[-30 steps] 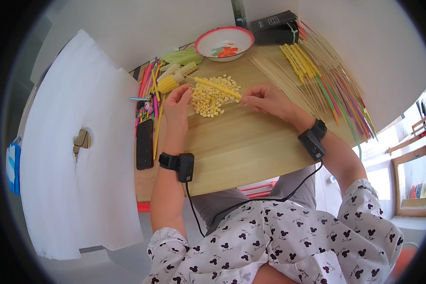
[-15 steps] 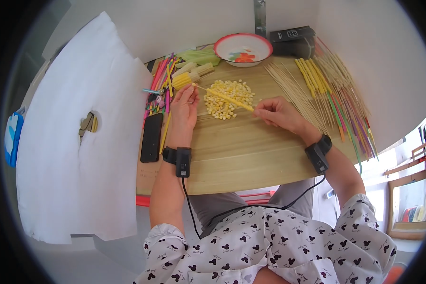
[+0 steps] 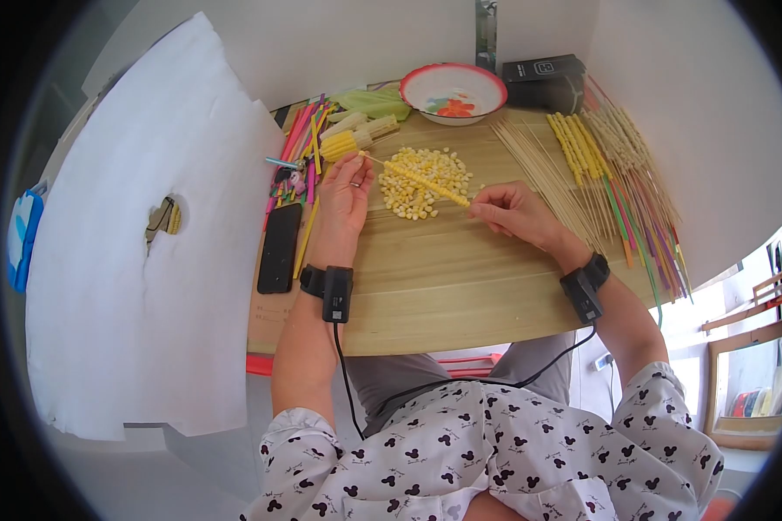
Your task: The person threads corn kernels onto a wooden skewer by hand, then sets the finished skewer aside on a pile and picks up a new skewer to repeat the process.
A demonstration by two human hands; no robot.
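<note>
A thin skewer threaded with yellow corn kernels slants between my two hands. My left hand pinches its bare upper-left end between thumb and fingers. At the lower-right end, the fingertips of my right hand close on the last part of the kernel row. Just beneath the skewer lies a pile of loose corn kernels on the wooden table. Partly stripped corn cobs rest beyond my left fingertips.
An enamel bowl with a red rim stands at the back, beside a black box. Bare skewers and finished corn skewers lie at right. Colourful strips and a phone are at left, near a white sheet.
The whole view has shifted slightly. Both hands keep their grip on the corn skewer, with hardly any movement between them.
</note>
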